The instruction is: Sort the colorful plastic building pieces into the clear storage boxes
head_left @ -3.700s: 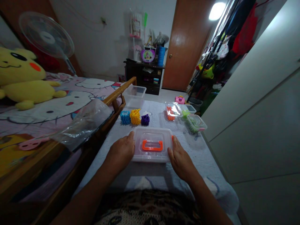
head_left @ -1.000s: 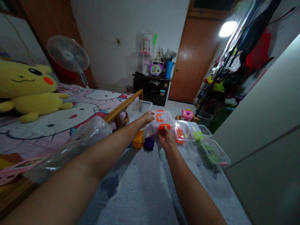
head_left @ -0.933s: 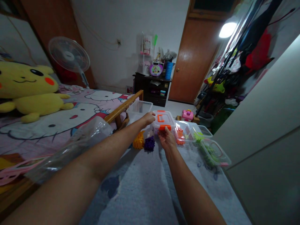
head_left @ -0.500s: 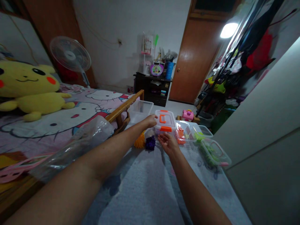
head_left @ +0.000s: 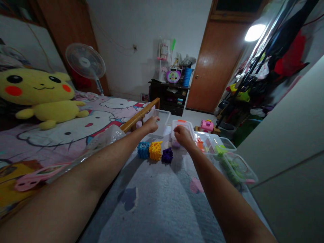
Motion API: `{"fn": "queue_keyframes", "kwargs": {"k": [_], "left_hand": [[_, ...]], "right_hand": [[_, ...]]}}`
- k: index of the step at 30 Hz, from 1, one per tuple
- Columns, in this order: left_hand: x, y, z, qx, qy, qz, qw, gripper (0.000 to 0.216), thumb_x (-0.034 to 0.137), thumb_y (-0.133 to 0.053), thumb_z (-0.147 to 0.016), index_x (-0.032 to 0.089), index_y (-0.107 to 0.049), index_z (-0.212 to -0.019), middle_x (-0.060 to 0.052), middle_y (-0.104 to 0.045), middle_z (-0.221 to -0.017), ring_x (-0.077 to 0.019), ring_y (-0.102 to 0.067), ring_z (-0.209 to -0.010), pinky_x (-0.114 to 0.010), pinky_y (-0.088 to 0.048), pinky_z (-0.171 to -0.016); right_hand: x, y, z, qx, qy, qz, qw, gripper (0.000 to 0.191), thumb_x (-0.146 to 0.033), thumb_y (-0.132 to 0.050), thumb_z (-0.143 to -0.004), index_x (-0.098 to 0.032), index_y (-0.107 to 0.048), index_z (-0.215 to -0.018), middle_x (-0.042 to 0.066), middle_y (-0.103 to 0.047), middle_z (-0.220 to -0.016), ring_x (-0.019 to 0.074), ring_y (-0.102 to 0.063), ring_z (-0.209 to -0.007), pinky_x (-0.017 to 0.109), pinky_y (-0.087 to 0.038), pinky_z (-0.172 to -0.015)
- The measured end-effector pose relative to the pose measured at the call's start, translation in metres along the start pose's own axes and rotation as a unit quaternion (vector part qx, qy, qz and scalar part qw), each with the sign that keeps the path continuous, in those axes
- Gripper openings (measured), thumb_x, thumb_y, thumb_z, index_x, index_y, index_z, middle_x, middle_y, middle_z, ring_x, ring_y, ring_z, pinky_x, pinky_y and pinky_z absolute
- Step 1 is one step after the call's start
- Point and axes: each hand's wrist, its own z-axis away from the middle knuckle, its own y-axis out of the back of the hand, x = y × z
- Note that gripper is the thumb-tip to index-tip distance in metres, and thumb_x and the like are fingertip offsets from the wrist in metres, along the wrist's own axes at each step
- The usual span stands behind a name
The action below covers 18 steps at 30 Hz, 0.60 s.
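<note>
My left hand (head_left: 151, 125) is closed at the near left side of an open clear plastic box (head_left: 165, 118), its fingers curled at the wall. My right hand (head_left: 182, 135) is closed over a lidded clear plastic box with orange fittings (head_left: 189, 127), covering the handle area; its fingertips are partly hidden. Nearer to me, a row of knobbly toy-block cubes stands on the grey-blue cloth: a blue cube (head_left: 143, 150), a yellow cube (head_left: 155, 151) and a dark purple cube (head_left: 167, 155).
To the right stand a clear box with orange pieces (head_left: 201, 143) and a clear box with green pieces (head_left: 234, 167). A wooden rail (head_left: 139, 116) and a clear plastic bag (head_left: 106, 138) border the left. A yellow plush toy (head_left: 50, 101) sits on the bed.
My left hand has left the orange-fitted box and moved left to the open box. My right hand has risen from that box's near side onto its top. The blue cube has come into view.
</note>
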Motion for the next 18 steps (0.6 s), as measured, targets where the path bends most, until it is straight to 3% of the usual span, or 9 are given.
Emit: {"fn": "queue_keyframes", "kwargs": {"k": [2,4,6,11,18], "left_hand": [[-0.001,-0.002,0.001,-0.01,-0.004,-0.016,1.0,0.062,0.001,-0.052,-0.066,0.012,-0.058,-0.127,-0.015,-0.058,-0.136,-0.0247,-0.055,-0.125,-0.028,-0.042,-0.104],[0.0,-0.004,0.002,-0.022,-0.007,-0.028,0.999,0.063,0.001,-0.053,-0.067,0.013,-0.057,-0.128,-0.015,-0.056,-0.138,-0.0242,-0.054,-0.126,-0.027,-0.041,-0.104],[0.0,-0.008,0.0,-0.035,-0.009,-0.036,0.999,0.064,0.0,-0.054,-0.067,0.014,-0.056,-0.129,-0.015,-0.054,-0.14,-0.0235,-0.053,-0.128,-0.025,-0.039,-0.105],[0.001,-0.016,-0.007,-0.054,0.0,-0.045,0.998,0.065,0.002,-0.057,-0.066,0.016,-0.056,-0.13,-0.014,-0.057,-0.138,-0.0238,-0.055,-0.126,-0.026,-0.041,-0.103],[0.003,-0.022,-0.012,-0.037,0.032,-0.023,0.999,0.042,0.013,-0.067,-0.068,0.019,-0.068,-0.11,-0.016,-0.065,-0.124,-0.031,-0.059,-0.12,-0.033,-0.044,-0.099]], "right_hand": [[0.006,0.002,0.006,0.019,0.05,0.151,0.987,0.02,-0.007,-0.059,-0.072,-0.017,-0.067,-0.086,0.012,-0.065,-0.105,0.0267,-0.053,-0.107,0.037,-0.039,-0.093],[0.014,0.006,0.016,0.02,0.095,0.346,0.933,0.026,-0.01,-0.059,-0.078,-0.016,-0.068,-0.102,0.015,-0.062,-0.113,0.0289,-0.051,-0.11,0.039,-0.038,-0.093],[0.024,0.01,0.024,0.011,0.109,0.465,0.879,0.029,-0.013,-0.054,-0.085,-0.017,-0.065,-0.112,0.015,-0.061,-0.114,0.0287,-0.052,-0.106,0.039,-0.039,-0.089],[0.038,0.012,0.026,0.008,0.124,0.536,0.835,0.029,-0.014,-0.043,-0.093,-0.018,-0.061,-0.115,0.014,-0.06,-0.114,0.0278,-0.052,-0.103,0.039,-0.037,-0.083],[0.044,0.01,0.027,0.015,0.161,0.545,0.823,0.026,-0.014,-0.041,-0.095,-0.017,-0.06,-0.112,0.014,-0.06,-0.111,0.0274,-0.05,-0.101,0.038,-0.036,-0.084]]}}
